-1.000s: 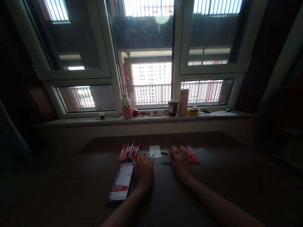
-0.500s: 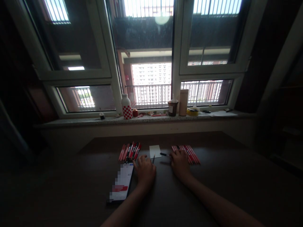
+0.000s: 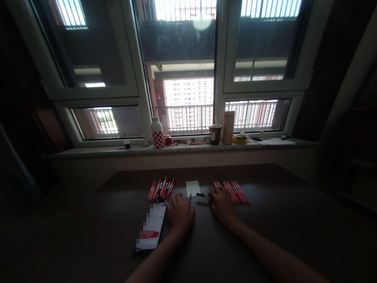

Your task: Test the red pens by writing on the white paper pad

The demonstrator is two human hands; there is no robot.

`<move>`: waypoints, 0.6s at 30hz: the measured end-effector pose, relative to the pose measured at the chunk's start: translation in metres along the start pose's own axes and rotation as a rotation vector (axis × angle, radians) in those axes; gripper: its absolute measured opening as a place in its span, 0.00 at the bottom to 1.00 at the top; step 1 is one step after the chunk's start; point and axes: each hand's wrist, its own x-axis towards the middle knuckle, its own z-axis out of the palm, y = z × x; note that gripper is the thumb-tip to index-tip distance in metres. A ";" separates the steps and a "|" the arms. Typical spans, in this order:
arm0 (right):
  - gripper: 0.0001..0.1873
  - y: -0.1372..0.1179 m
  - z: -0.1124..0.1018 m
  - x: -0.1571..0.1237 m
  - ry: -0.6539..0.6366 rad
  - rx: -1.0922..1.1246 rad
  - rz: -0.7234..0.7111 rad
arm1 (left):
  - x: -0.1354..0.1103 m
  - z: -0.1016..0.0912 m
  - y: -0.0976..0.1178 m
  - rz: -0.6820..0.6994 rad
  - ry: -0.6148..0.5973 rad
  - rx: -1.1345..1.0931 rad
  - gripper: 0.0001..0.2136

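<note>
My left hand (image 3: 180, 214) rests on the dark table (image 3: 265, 236) and pinches a thin pen part (image 3: 190, 197) that points up toward a small white note (image 3: 193, 188). My right hand (image 3: 221, 204) holds a black pen barrel (image 3: 202, 195) by its end, its tip aimed left at the thin part; a small gap separates the two. A bunch of red and black pens (image 3: 161, 188) lies just left of my left hand. A second bunch of red pens (image 3: 235, 191) lies at my right hand's far side.
A phone (image 3: 151, 228) with a lit screen lies left of my left forearm. On the window sill (image 3: 182, 148) stand a red-checked bottle (image 3: 157, 133), a dark drink cup (image 3: 215, 134), a tall beige tumbler (image 3: 228, 127) and small items.
My right hand has slid left with the black barrel, closing on the thin part. My left hand has shifted slightly right and turned that part more upright.
</note>
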 end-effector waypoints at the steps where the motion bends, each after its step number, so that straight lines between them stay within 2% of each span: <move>1: 0.11 0.000 0.000 0.000 -0.003 -0.001 -0.005 | 0.000 0.000 0.000 -0.003 -0.002 0.002 0.12; 9: 0.10 0.002 0.003 0.000 -0.011 0.019 -0.044 | 0.000 -0.004 0.002 -0.012 -0.017 0.005 0.13; 18: 0.11 0.001 0.003 -0.001 -0.016 0.062 -0.056 | 0.002 -0.002 0.000 0.015 0.025 -0.072 0.14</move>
